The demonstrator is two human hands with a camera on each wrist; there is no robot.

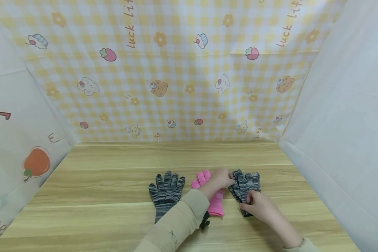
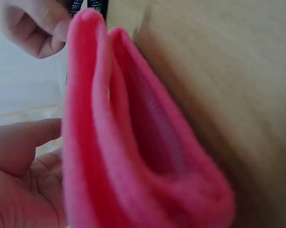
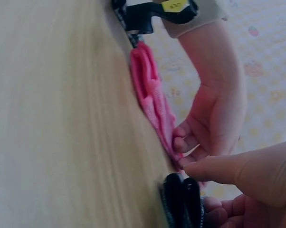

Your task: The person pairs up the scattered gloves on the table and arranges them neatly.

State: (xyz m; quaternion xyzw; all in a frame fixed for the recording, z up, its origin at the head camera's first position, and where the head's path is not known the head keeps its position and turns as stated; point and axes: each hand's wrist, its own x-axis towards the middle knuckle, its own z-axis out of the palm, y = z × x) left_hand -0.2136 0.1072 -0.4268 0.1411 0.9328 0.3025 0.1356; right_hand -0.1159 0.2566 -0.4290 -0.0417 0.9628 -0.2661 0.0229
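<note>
A striped grey-and-black knit glove lies toward the right of the table, apparently doubled or folded along its left side. My left hand pinches that left edge near the top, its forearm reaching across a pink glove. In the left wrist view the pink glove's open cuff hides my left fingertips. Lower down, my right hand is at the grey glove's cuff, thumb apart from the curled fingers; whether it grips the fabric is unclear. Another striped glove lies palm-down at left, partly under my left sleeve.
The wood-grain table meets a yellow checked cloth at the back. White sheets hang at both sides. A black strap is around the left wrist.
</note>
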